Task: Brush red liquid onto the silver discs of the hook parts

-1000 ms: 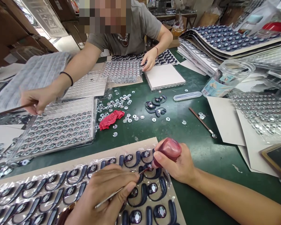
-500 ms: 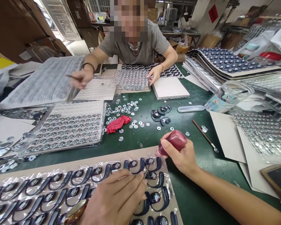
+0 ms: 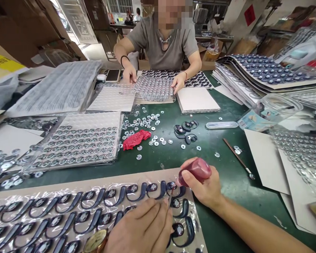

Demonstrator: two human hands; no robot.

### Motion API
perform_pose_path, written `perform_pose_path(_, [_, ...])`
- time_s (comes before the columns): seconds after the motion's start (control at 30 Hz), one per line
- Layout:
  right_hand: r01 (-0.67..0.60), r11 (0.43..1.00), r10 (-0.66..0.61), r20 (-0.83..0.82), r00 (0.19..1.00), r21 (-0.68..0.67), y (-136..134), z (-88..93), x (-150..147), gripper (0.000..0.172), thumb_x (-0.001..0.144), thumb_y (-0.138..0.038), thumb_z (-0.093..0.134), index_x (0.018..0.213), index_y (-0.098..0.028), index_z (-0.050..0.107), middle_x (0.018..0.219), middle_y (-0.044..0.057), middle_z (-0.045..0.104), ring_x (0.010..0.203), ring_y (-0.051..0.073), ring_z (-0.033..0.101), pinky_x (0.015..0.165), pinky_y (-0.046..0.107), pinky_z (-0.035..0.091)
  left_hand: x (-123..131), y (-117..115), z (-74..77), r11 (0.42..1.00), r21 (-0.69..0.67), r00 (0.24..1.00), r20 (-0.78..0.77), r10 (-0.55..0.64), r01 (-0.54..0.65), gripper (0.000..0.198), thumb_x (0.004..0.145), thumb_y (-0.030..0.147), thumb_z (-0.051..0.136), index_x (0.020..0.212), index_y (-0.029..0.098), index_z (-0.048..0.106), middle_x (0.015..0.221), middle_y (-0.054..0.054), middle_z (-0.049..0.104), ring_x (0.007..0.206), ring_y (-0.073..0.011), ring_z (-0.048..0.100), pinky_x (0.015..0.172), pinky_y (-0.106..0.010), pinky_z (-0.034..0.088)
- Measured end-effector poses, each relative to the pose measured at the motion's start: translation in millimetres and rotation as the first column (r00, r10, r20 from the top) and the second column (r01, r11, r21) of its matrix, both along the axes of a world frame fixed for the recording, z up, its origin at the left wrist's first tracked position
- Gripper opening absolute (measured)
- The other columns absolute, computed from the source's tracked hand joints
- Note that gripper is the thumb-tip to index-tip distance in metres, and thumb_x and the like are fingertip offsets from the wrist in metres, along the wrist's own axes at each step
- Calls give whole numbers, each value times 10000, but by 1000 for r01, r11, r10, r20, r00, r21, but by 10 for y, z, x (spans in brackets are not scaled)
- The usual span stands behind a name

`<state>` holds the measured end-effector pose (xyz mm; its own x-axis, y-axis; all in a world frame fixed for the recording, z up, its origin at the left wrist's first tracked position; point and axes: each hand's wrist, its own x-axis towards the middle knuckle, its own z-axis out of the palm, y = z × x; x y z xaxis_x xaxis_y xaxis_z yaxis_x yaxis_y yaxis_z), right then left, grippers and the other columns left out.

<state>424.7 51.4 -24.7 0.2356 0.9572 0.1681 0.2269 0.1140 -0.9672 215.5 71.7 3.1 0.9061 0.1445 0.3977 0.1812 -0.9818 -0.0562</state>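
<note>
A co-worker's black-braceleted hand [image 3: 130, 73] has moved to a blister sheet [image 3: 154, 88], while the left hand [image 3: 143, 226] pinches a thin stick [image 3: 170, 200] pointing toward the corner earhook [image 3: 171, 185], just left of the red bottle [image 3: 197, 171] gripped in the right hand [image 3: 210, 188].

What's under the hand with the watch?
The left hand is over a card with dark hooks, which show around it. Any hooks right underneath are covered, so I can't tell how many.
</note>
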Motion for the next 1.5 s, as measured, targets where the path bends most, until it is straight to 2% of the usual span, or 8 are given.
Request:
perform_pose_path(0.2, [25,999,-25,31,999,29,6,-30,2,123,817,-310,606,789,-191,594,573,15,676,493,165,646,517,259,540,-12,-11,-35,1000,18,1000,6,-9,9,337,903,33,314,1010,103,626,1011,-102,685,940,-156,648,884,-300,515])
perform_pose_path(0.37, [34,999,-33,70,997,-15,-4,-62,19,120,809,-304,620,799,-188,596,596,25,681,513,170,655,522,255,546,-3,23,-19,1000,8,999,-28,-29,29,353,894,19,305,1017,86,629,1023,-119,680,931,-177,658,835,-313,550])
perform_pose_path(0.53, [93,996,-93,70,993,-8,-9,-74,21,138,810,-314,618,783,-180,601,585,28,672,501,167,643,500,250,534,10,48,11,999,5,999,-34,-37,38,352,893,16,302,1018,75,626,1022,-129,679,922,-181,665,826,-314,559])
perform_pose_path(0.7, [111,993,-114,124,986,26,11,-43,25,129,820,-291,604,764,-176,603,572,17,668,487,152,627,505,243,523,8,42,31,999,7,999,-17,-38,38,353,889,7,301,1005,73,628,1020,-127,682,915,-184,668,821,-315,558])
perform_pose_path(0.93, [155,985,-160,74,984,72,12,4,2,148,821,-294,594,731,-176,594,539,10,651,454,143,607,478,241,500,-6,47,-5,999,9,999,-9,-34,34,353,880,7,306,1007,90,625,1013,-98,690,915,-174,664,823,-300,555])
perform_pose_path(1.23, [107,994,-110,110,988,37,-20,-52,54,118,829,-265,592,758,-171,601,574,16,648,502,143,598,521,251,495,0,48,41,999,-4,999,-23,-43,43,364,883,11,301,999,89,637,1012,-105,692,897,-187,676,806,-315,567])
perform_pose_path(1.5, [109,994,-111,94,989,33,-7,-23,51,177,837,-301,573,719,-171,594,516,12,628,458,141,576,499,259,473,-5,119,92,997,-55,998,-26,-51,50,345,926,75,313,986,115,650,1004,-79,700,891,-174,683,788,-298,578])
